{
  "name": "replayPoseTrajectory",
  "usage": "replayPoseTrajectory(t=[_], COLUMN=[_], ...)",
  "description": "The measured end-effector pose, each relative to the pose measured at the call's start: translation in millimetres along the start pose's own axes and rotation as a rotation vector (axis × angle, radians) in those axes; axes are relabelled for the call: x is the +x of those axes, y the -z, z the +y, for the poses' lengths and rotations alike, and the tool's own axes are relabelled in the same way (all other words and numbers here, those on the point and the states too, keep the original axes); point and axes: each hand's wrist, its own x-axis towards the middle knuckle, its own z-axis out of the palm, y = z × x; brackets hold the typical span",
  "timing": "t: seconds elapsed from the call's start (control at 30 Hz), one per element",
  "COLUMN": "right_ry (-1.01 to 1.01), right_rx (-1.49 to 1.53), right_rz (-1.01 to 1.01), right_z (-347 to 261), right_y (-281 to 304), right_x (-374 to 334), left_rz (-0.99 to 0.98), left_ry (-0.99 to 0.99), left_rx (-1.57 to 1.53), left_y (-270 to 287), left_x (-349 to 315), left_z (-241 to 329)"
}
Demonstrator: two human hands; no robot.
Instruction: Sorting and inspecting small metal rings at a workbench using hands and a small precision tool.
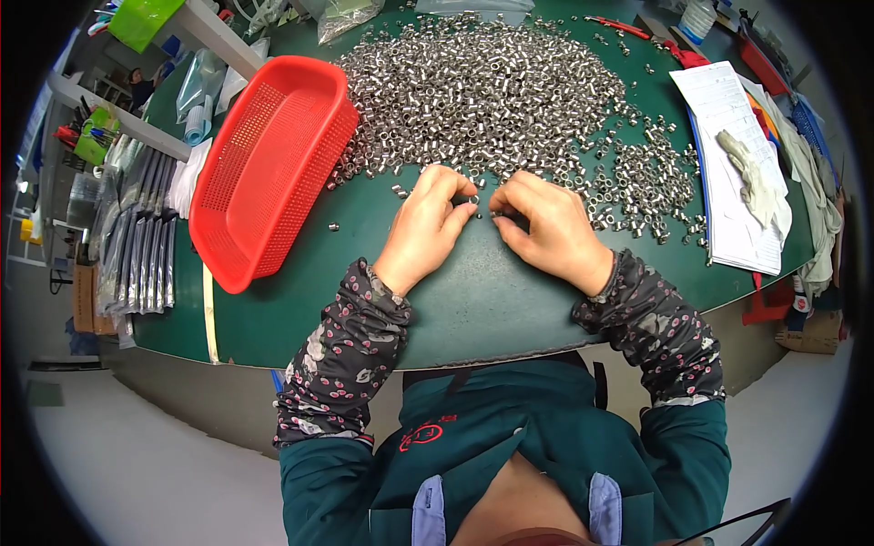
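Bench: green, spread across the view beneath everything noted here (510, 314)
Metal heap: hundreds of short, shiny hollow pieces beyond both hands, axes lying every way (482, 96)
Red basket: perforated, left of the heap, long axis running away from the person and slightly rightward (238, 187)
Papers: printed sheets at the right side, long axis running roughly away from the person (719, 205)
Left hand: at the heap's near edge, thumb and forefinger turned rightward; grip narrow, seemingly pinching one small piece (423, 227)
Right hand: facing it, fingertips turned leftward, near but apart; grip narrow, cannot tell whether anything is held (555, 232)
Pale glove: limp, on the papers (751, 177)
Stray piece: alone on the bench, left of the left hand (333, 226)
Metal ring: at the left fingertips, in the gap between the hands; left hand nearer, touching, right just across to the right; which way its opening points, and its long axis, too small to tell (473, 199)
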Motion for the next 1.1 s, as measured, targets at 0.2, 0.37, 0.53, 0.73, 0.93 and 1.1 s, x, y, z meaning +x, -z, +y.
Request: replayPoseTrajectory(t=[0.2, 0.37, 0.53, 0.73, 0.93, 1.1], right_ry=[-0.064, -0.134, -0.172, -0.115, -0.054, -0.112], right_rx=[-0.061, -0.065, -0.184, -0.201, -0.184, -0.160], right_rz=[-0.151, -0.070, -0.237, -0.210, -0.139, -0.230], right_z=[14, 4, 5, -3, 5, 15], right_y=[9, 33, 20, 22, 17, 19], right_x=[9, 18, -6, -10, 7, 13], left_rz=[0.107, -0.018, -0.133, -0.141, -0.108, -0.079], left_ry=[-0.069, 0.023, 0.031, 0.003, -0.033, 0.019], left_rx=[0.046, 0.126, 0.239, 0.230, 0.321, 0.199], left_y=[19, 45, 24, 17, 26, 22], left_x=[17, 8, -15, -18, 2, 11], left_z=[-7, 4, -4, 12, 8, -1])
